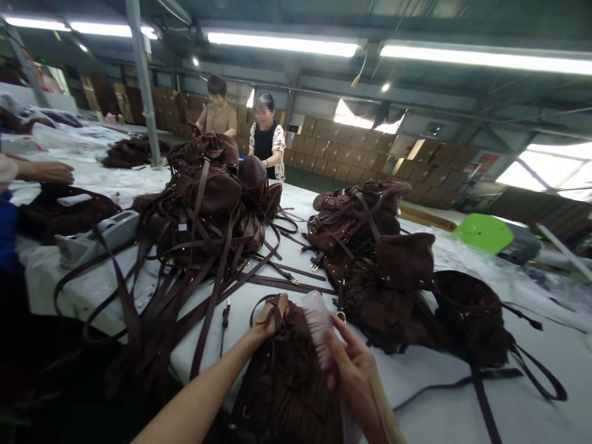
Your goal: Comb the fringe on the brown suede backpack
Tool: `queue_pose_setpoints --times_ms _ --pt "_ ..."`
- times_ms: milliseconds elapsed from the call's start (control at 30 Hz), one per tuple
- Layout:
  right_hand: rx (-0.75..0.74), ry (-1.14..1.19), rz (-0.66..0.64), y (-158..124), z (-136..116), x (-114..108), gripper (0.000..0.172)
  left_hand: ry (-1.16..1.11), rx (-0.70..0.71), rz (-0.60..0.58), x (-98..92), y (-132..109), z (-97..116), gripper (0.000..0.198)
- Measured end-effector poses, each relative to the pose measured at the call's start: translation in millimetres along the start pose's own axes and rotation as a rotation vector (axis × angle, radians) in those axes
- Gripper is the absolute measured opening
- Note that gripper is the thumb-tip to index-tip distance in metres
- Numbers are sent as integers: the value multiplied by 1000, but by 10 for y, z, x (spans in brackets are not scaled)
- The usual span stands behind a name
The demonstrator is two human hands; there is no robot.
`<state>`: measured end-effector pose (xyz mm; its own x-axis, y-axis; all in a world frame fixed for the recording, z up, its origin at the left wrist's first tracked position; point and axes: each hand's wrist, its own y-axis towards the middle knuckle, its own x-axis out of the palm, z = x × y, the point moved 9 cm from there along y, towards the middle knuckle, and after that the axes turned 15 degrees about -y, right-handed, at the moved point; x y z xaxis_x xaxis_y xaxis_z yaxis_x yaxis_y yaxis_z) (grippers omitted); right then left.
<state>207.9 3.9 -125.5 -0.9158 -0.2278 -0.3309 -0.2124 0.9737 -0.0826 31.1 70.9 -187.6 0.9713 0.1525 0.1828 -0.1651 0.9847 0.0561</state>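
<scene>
A dark brown handbag (287, 382) with gathered folds lies at the table's near edge, right in front of me. My left hand (274, 316) is closed around the top of the bag, by its strap. In my right hand (354, 370) is a scrubbing brush (317, 327) with pale bristles and a whitish back. Its bristles face left and are against or very close to the bag's upper right side; contact is hard to tell. The lower part of the bag is dim.
A tall pile of brown bags (208, 203) with trailing straps (217, 296) stands at the left. Another heap of bags (365, 265) lies at the right. Two people (268, 139) work behind the table, and another person's hand (46, 172) shows at far left. Cartons (324, 142) line the back.
</scene>
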Motion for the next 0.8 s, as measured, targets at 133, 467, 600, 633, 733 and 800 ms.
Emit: queue_pose_setpoints --times_ms 133,467,600,633,733,800 --pt "182 -52 87 197 648 -115 106 -100 27 -18 -67 183 228 49" --pt "217 66 131 -1 1211 272 106 -39 69 505 -1119 287 328 34" --pt "205 93 168 18 1200 276 105 331 390 56 -474 -142 940 42" --pt "196 104 173 20 1208 288 105 483 408 -179 -156 -297 937 50" --pt "185 103 172 17 1247 309 109 914 309 -619 394 -720 564 73" --pt "191 82 159 9 1264 305 112 1093 251 -636 436 -822 336 69"
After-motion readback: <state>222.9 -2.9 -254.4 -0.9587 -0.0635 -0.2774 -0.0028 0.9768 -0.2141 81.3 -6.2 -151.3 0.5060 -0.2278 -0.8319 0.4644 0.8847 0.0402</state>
